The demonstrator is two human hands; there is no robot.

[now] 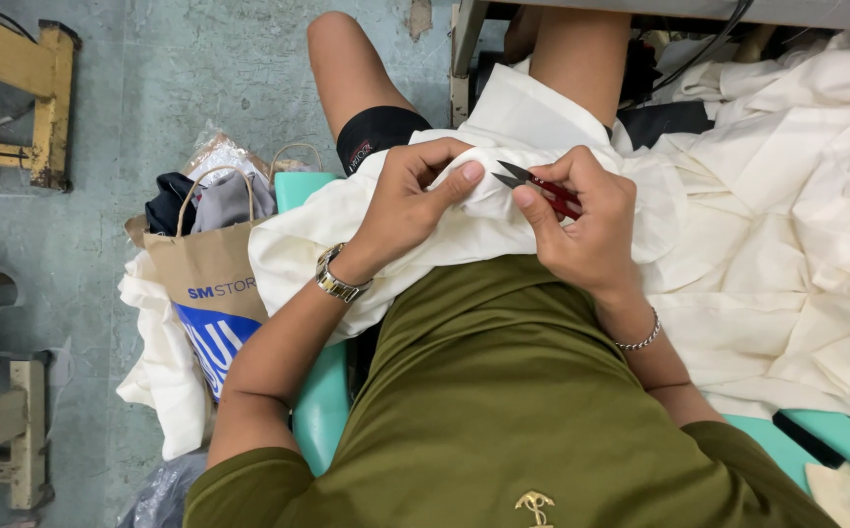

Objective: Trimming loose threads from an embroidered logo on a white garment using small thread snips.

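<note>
A cream cloth [503, 127] lies over my lap. My left hand [410, 200], with a metal watch on its wrist, pinches a fold of this cloth between thumb and fingers. My right hand [586, 220], wearing a thin bracelet, grips red-handled thread snips [532, 184]. Their dark blades point left, toward the pinched fold, tips almost at my left thumb. I wear an olive shirt and black shorts.
A heap of cream fabric [786, 225] lies at the right. A brown paper bag [212, 269] holding clothes stands on the floor at the left. I sit on a teal seat [322, 411]. Yellow wooden frames [48, 103] are at the far left.
</note>
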